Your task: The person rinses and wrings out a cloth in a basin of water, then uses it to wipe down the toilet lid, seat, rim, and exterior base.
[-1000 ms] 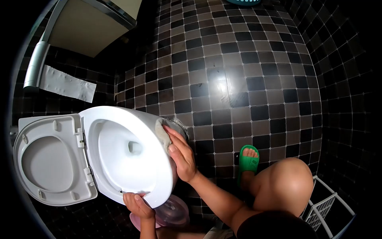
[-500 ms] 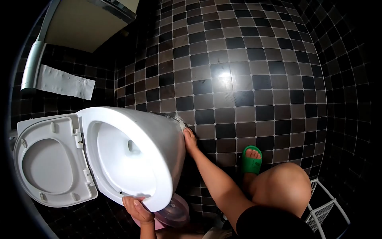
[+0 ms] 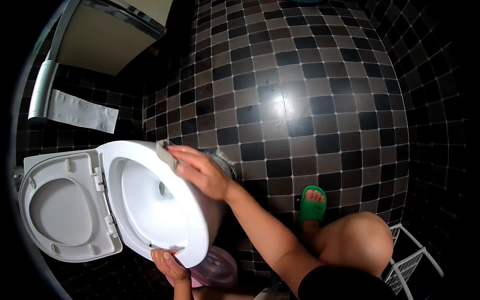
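A white toilet bowl [image 3: 150,200] stands at the left, its seat and lid [image 3: 62,205] tipped back. My right hand [image 3: 202,172] presses a thin, greyish-white cloth [image 3: 166,154] against the outer side of the rim at the bowl's far edge. Its fingers reach forward over the cloth, and part of the cloth is hidden under them. Near the front of the bowl, my left hand [image 3: 170,265] has its fingers curled over the rim.
Toilet paper [image 3: 84,111] hangs from a holder [image 3: 41,92] at the left. A pink bin with a clear lid [image 3: 216,267] stands beside the bowl. A white rack [image 3: 407,262] is at the lower right. My foot wears a green slipper [image 3: 312,212] on the tiled floor [image 3: 325,120].
My right hand has moved up and left with the cloth, from the bowl's base near the floor to the rim. My left hand still grips the front rim.
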Motion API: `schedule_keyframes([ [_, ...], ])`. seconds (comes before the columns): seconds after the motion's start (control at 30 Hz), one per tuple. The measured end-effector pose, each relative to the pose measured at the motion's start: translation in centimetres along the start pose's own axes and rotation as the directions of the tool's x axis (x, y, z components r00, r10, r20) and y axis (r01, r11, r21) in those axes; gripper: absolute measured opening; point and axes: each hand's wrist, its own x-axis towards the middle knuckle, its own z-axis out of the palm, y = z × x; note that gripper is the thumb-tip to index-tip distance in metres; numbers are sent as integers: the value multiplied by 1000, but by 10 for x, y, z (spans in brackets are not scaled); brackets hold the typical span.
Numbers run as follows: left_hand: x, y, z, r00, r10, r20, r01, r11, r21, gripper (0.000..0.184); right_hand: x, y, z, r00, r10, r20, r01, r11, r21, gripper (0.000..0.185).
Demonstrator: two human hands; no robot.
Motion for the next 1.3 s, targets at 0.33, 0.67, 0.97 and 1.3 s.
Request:
schedule_keyframes([
  [0.33, 3, 5, -1, 999, -35, 16, 35, 999, -8, 39, 22, 179, -53, 697, 714, 63, -711, 700, -73, 45],
  [0.67, -1, 0, -3, 1000, -11, 24, 11, 1000, -14, 38, -106, 258, -49, 645, 566, -513, -640, 767, 41, 51],
  [0.97, -1, 0, 0, 1000, 1, -13, -1, 1000, -29, 38, -212, 220, 50, 508, 671, -540, -321, 729, 604, 58],
  [1.3, 0, 2, 1, 1000, -8, 24, 8, 1000, 14, 38, -213, 285, 38, 529, 415, -740, -497, 858, 127, 44],
])
